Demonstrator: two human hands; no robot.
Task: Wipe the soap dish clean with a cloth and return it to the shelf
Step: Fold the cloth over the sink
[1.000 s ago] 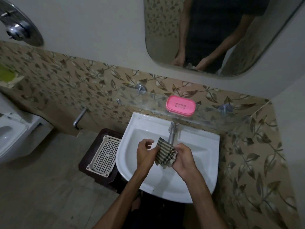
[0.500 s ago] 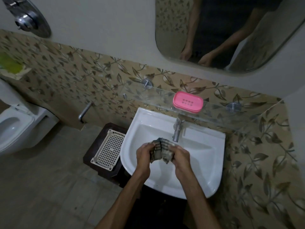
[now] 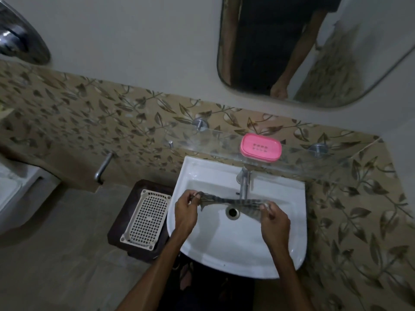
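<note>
Two hands work here: our left hand (image 3: 185, 211) and right hand (image 3: 274, 222) each pinch an end of one striped cloth (image 3: 233, 202), stretched over the one white sink (image 3: 292, 250). One pink soap dish (image 3: 261, 147) sits on the glass shelf (image 3: 336, 167) above the single tap (image 3: 243, 184). We can read no writing anywhere.

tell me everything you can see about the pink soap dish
The pink soap dish is a rounded rectangle that looks like plastic, with two short rows of small slots in its top. It sits flat on the clear glass shelf above the faucet, against the leaf-patterned tiles. No soap shows on it. Neither hand touches it; nothing but the shelf is in contact with it.
</note>
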